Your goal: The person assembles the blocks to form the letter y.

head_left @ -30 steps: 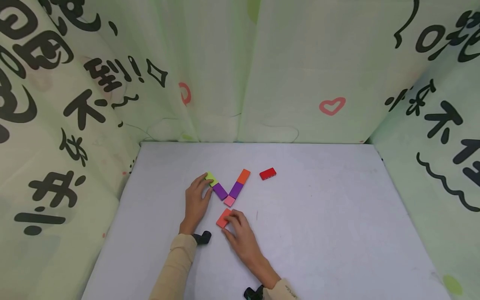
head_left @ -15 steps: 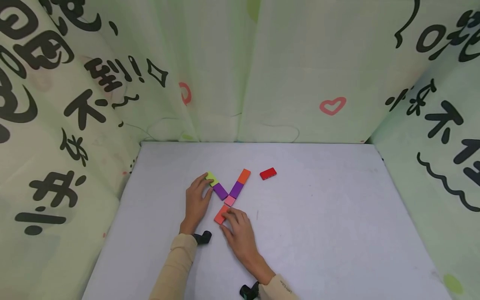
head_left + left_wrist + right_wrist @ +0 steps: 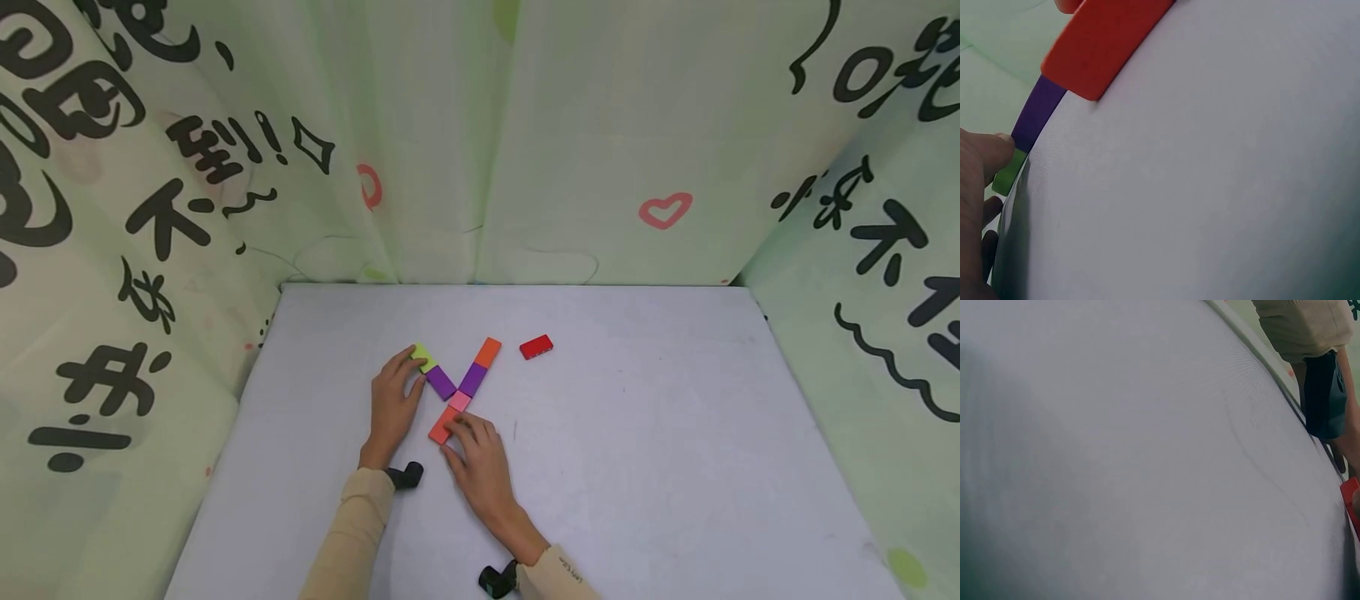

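Observation:
In the head view, small building blocks form a Y on the white table. My left hand [image 3: 390, 412] grips the lime-green block [image 3: 424, 362] at the upper left, thumb near its joint with a purple block [image 3: 440, 383]. The other branch has an orange block [image 3: 487, 352] and a second purple block [image 3: 473, 379]. A pink block [image 3: 460, 401] sits at the fork. My right hand [image 3: 486, 471] pinches the orange-red block [image 3: 441, 427], whose upper end meets the pink one. The left wrist view shows this orange-red block [image 3: 1100, 50] up close, with the left thumb at the purple-green joint.
A loose red block [image 3: 536, 347] with studs along its side lies right of the orange block. The white table [image 3: 675, 467] is enclosed by pale green curtains [image 3: 585, 150] with black lettering. Black wrist devices [image 3: 407, 476] are worn by both arms.
My right hand has moved slightly left and up, bringing the orange-red block from below the pink block up against its lower end. My left hand stays in place.

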The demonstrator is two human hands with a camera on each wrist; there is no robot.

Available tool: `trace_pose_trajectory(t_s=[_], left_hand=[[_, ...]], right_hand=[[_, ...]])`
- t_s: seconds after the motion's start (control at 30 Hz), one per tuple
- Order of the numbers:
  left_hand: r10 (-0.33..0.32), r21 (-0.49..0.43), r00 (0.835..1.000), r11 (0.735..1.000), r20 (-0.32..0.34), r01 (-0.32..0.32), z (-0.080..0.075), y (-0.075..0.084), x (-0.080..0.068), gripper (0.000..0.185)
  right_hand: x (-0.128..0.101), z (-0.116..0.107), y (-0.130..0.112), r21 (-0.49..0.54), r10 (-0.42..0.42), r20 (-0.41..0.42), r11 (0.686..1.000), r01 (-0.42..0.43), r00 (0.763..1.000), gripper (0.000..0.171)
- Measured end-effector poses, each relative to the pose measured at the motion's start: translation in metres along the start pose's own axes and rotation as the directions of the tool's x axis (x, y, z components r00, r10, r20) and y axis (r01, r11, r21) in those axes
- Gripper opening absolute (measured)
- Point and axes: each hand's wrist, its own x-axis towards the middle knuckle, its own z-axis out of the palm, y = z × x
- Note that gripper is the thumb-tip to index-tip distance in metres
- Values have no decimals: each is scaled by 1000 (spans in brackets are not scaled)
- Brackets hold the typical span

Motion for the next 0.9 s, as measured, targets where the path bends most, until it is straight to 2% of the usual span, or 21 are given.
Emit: trace_pose_trajectory(t_s=[0.17,0.47,0.9], left_hand=[[7,10,1000,1000,-2,-7,0,1,0,30],[-39,14,998,999,39,39,-1,2,1,30],[-21,23,1000,1000,19,21,-1,2,0,31]], right_hand=[[0,0,0,2,4,-6,1000,-4,1000,36],[0,0,1,12,-3,-5,1000,3,1000,35],[0,-1,1,26,9,8,1000,-9,1000,35]])
